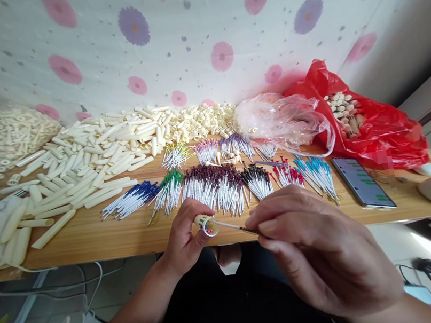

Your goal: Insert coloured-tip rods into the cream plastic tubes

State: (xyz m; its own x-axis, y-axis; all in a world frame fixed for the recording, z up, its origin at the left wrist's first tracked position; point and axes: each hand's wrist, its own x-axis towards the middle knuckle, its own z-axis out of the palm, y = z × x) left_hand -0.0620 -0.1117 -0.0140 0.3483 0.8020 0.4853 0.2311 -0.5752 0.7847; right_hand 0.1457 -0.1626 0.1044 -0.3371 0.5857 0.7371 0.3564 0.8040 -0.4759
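Observation:
My left hand (184, 236) grips a short cream plastic pen barrel piece (204, 223) between thumb and fingers, its round open end facing right. Small coloured bits show inside that opening. In my right hand (321, 245), the fingertips pinch a thin white pen refill (229, 225) by its dark end. The refill's other end is at the opening; how deep it goes in, I cannot tell. Just beyond my hands lie bundles of refills with dark maroon ends (214, 183), black ends (256, 179), green ends (168, 187) and blue ends (130, 198).
Cream tubes (90, 164) are heaped at the left, with short ringed pieces (197, 123) behind. A clear plastic bag (282, 119), a red bag (389, 130) of cream pieces and a phone (364, 182) lie rightward. Cables hang below the table's front edge at left.

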